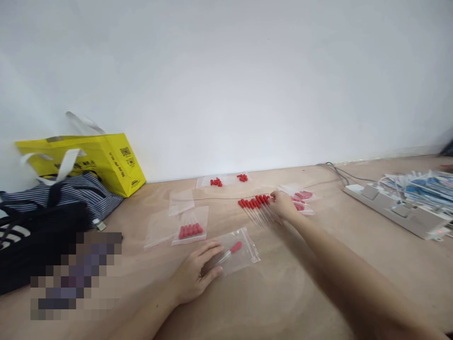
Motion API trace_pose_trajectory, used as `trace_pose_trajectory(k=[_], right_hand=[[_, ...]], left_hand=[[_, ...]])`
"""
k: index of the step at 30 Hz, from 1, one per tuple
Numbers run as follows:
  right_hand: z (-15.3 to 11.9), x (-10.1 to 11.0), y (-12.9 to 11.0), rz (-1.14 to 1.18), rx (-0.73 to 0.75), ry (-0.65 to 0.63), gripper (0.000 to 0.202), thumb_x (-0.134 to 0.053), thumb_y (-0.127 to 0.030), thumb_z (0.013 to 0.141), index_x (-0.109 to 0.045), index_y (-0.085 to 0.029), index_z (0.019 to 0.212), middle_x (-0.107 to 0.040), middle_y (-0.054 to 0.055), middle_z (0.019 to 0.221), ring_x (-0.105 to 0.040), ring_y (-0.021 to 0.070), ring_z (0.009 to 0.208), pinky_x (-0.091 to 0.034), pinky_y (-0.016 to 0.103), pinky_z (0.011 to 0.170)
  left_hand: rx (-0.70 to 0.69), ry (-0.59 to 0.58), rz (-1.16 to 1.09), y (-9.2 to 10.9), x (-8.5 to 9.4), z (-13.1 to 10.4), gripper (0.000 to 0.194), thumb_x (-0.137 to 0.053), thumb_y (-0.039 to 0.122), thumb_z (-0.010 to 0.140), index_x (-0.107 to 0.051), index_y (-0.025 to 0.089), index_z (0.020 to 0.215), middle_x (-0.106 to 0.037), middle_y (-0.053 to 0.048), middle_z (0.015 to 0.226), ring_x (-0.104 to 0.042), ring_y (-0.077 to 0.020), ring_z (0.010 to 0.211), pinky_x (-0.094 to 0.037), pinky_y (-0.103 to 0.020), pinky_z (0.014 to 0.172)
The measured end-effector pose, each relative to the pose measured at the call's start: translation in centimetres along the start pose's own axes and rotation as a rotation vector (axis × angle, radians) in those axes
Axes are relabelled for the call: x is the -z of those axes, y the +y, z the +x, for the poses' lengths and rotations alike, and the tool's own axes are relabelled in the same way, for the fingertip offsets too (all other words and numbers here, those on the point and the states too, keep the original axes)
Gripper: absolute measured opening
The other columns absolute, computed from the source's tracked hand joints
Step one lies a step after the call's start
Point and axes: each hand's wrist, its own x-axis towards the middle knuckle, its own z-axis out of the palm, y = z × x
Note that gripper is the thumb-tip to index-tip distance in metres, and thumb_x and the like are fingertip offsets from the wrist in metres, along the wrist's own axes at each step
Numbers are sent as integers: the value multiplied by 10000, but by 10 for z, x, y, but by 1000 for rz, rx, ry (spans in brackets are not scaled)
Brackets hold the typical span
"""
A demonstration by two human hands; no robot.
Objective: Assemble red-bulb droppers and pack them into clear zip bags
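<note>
My left hand [196,271] lies over the lower left end of a clear zip-lock bag [244,259], thumb and fingers holding it against the table. Inside that bag is a dropper [235,247] with a red bulb and a clear stem. Farther off, my right hand [283,205] pinches at the right end of a row of droppers [253,203]; its fingertips are on a red bulb there. The row's bulbs point away from me, the thin stems toward me. A filled zip bag [190,230] with several red-bulbed droppers sits left of the row.
Flat clear bags [181,202] lie at the left. More red bulbs [216,182] rest on plastic near the wall. Bagged red bulbs [300,196] are beyond my right hand. A white power strip [396,210] stands right; a yellow bag [106,160] and striped cloth [102,196] stand left.
</note>
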Motion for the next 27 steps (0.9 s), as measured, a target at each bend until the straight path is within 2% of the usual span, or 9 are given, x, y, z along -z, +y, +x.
trace_pose_trajectory(k=[3, 7, 11, 15, 17, 18, 21, 24, 27], right_hand=[[13, -11, -2, -37, -66, 31, 194, -447, -149, 732, -615, -86, 806, -577, 179, 943, -534, 232, 920, -374, 290, 782], [15, -21, -3, -20, -102, 62, 174, -455, -123, 702, -607, -78, 774, -571, 193, 934, -539, 239, 910, -379, 289, 768], [14, -11, -2, 56, -92, 113, 178, -473, -155, 703, -574, -83, 830, -593, 170, 860, -563, 230, 833, -397, 281, 705], [-1, 6, -3, 183, -28, 182, 297, -402, -229, 785, -446, -92, 1045, -595, 103, 816, -570, 176, 735, -422, 259, 638], [-18, 9, -3, 330, 13, 202, 356, -364, -286, 813, -354, -118, 1126, -578, 58, 796, -559, 141, 643, -431, 241, 565], [-28, 7, -4, 501, 41, 203, 364, -364, -323, 813, -344, -138, 1126, -562, 34, 766, -539, 129, 579, -422, 234, 505], [-60, -5, -5, 917, -9, 130, 336, -421, -439, 763, -400, -196, 993, -490, -37, 656, -422, 84, 412, -349, 207, 365], [-80, -18, -7, 1073, -72, 126, 333, -489, -463, 709, -409, -212, 911, -467, -53, 646, -427, 75, 424, -353, 198, 363], [-85, -23, -8, 1115, -82, 138, 352, -527, -463, 679, -410, -215, 899, -473, -55, 647, -442, 75, 443, -363, 198, 377]], left_hand=[[35, -57, 2, 1, 1, 0, 385, -470, 343, 808, -469, 247, 1181, -483, -54, 1248, -439, -220, 1144, -381, -409, 951], [46, -109, -10, 6, 4, 4, 396, -470, 331, 805, -468, 243, 1191, -479, -52, 1255, -420, -222, 1163, -352, -424, 972], [56, -132, -14, 9, 6, 6, 396, -467, 319, 806, -473, 229, 1191, -467, -55, 1268, -400, -219, 1180, -335, -422, 984], [44, -129, -4, 8, 6, 6, 401, -465, 343, 810, -463, 243, 1198, -463, -46, 1273, -398, -213, 1181, -335, -415, 985], [38, -130, 8, 7, 5, 6, 408, -464, 351, 811, -457, 244, 1204, -458, -46, 1277, -393, -214, 1185, -327, -418, 989], [37, -133, 13, 6, 4, 6, 411, -465, 352, 810, -456, 240, 1205, -458, -48, 1277, -390, -216, 1187, -323, -421, 990], [41, -140, 16, 6, 4, 7, 413, -465, 353, 809, -456, 237, 1205, -456, -51, 1278, -391, -220, 1185, -322, -423, 990], [50, -148, 9, 7, 5, 9, 410, -456, 360, 816, -448, 248, 1211, -449, -45, 1285, -392, -219, 1185, -329, -420, 984], [56, -176, 5, 7, 7, 9, 426, -446, 378, 821, -428, 253, 1228, -423, -41, 1306, -367, -221, 1204, -305, -429, 997]])
